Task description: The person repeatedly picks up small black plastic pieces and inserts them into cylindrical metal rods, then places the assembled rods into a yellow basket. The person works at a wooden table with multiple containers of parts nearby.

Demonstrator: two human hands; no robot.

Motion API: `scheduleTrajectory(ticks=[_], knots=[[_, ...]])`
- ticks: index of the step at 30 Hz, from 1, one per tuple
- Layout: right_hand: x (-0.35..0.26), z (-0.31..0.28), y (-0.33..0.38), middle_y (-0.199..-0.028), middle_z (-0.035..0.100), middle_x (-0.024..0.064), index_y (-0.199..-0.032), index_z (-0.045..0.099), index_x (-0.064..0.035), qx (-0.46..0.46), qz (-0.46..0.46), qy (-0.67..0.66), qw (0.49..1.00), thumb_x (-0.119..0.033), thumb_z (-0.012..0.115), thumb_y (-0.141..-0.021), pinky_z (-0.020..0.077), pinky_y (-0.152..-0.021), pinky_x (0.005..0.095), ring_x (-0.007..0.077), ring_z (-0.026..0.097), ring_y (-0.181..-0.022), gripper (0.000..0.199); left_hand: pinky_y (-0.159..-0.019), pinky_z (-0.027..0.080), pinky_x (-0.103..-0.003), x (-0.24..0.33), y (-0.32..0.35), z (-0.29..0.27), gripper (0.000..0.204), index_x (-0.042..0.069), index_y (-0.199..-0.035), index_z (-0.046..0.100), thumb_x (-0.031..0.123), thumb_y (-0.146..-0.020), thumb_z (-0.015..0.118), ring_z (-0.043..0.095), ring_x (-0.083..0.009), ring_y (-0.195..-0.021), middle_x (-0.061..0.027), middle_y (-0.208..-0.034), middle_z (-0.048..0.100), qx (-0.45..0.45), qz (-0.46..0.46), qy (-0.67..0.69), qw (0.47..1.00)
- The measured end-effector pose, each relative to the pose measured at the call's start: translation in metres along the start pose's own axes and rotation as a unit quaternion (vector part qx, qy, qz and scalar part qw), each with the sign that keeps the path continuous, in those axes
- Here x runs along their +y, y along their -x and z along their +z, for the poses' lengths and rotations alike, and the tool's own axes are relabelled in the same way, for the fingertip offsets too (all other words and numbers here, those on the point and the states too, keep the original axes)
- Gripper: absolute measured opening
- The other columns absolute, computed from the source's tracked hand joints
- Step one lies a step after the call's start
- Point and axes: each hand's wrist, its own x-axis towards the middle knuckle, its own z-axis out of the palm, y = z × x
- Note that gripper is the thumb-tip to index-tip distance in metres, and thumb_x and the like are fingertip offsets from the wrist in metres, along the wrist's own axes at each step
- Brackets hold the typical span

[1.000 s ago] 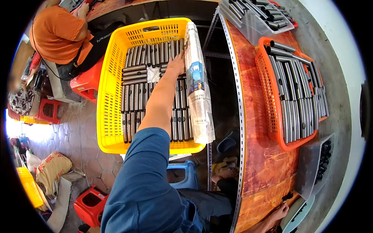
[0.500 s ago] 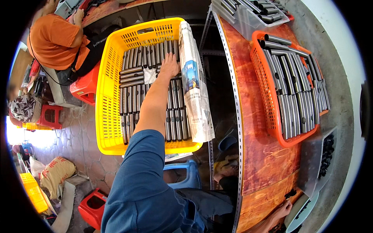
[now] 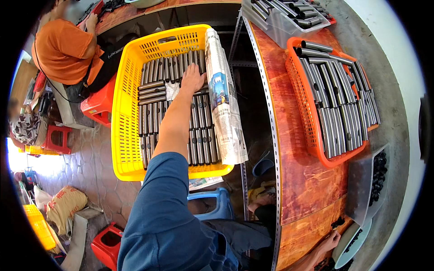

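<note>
My left hand (image 3: 193,80) reaches into a big yellow plastic basket (image 3: 123,153). It lies palm down on the metal tubes (image 3: 199,108), fingers stretched out over the far upright row and its edge; it grips nothing that I can see. The short dark tubes, several with a small hole, are packed in rows, and one group at the left lies crosswise. By my wrist is a crumpled whitish sheet of paper (image 3: 172,90). Newspaper (image 3: 222,108) hangs over the basket's right rim. My forearm hides some tubes. My right hand is out of view.
On the wooden table (image 3: 303,189) at right are an orange basket (image 3: 312,140) of tubes and clear bins (image 3: 361,189). A co-worker's hand (image 3: 332,240) is near a pale bowl (image 3: 351,246). A person in orange (image 3: 63,49) sits far left. Stools (image 3: 107,244) stand around.
The view has shifted slightly, so the basket and table sit a little differently in the picture. My left hand stays flat on the tubes, slightly further left.
</note>
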Motion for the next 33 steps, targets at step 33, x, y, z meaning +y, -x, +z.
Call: scheduleTrajectory(ticks=[33], knots=[[0.02,0.01,-0.002,-0.067,0.035,-0.001,-0.084,0.056,-0.0029,0.018,-0.042,-0.069,0.997,-0.034,0.058,-0.105,0.0266,-0.055,0.0344,0.0113,0.029,-0.059,0.037,-0.086,0.054,-0.052,-0.006,0.023,-0.038,0.025,0.007,-0.097,0.077,0.025,-0.093,0.059,0.069,-0.0421,-0.096,-0.021,-0.103,0.072,0.157,-0.19,0.129,0.961]])
